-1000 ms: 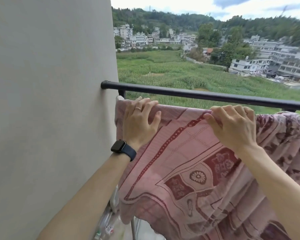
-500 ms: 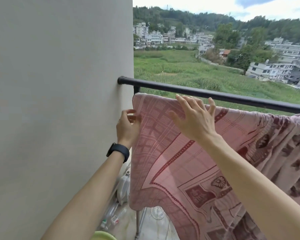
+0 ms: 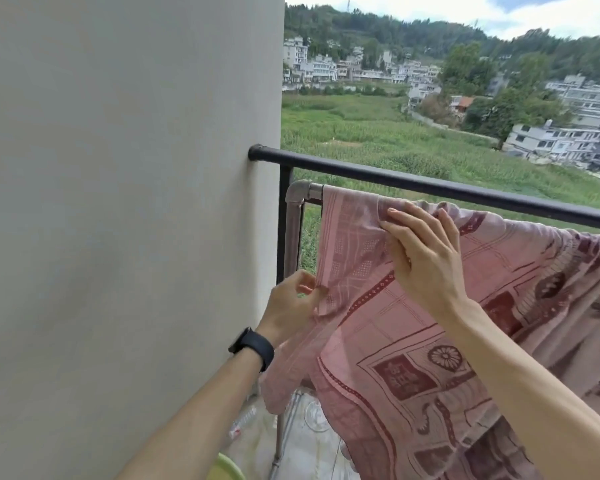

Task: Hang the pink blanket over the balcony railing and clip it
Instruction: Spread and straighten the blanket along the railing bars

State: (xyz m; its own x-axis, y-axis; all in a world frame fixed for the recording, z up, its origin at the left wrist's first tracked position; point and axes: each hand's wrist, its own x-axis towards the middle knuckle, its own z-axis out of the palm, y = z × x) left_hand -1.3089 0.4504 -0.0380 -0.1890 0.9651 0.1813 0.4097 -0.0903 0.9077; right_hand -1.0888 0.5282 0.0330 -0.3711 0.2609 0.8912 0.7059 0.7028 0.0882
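Observation:
The pink blanket (image 3: 413,341), patterned in dark red, hangs over a grey metal rail (image 3: 305,192) just inside the black balcony railing (image 3: 430,185). My left hand (image 3: 291,306), with a black watch on the wrist, pinches the blanket's left edge well below the rail. My right hand (image 3: 423,254) lies flat with straight fingers on the blanket near the top, just under the rail. No clip is in view.
A plain grey wall (image 3: 129,220) fills the left side, right beside my left arm. Below the blanket lie the balcony floor (image 3: 312,455), a plastic bottle (image 3: 243,422) and a green rim (image 3: 224,469). Beyond the railing are fields and houses.
The blanket's left edge has slid right, baring the grey rail's corner. My left hand has dropped lower along that edge. My right hand stays flat on the fabric near the top.

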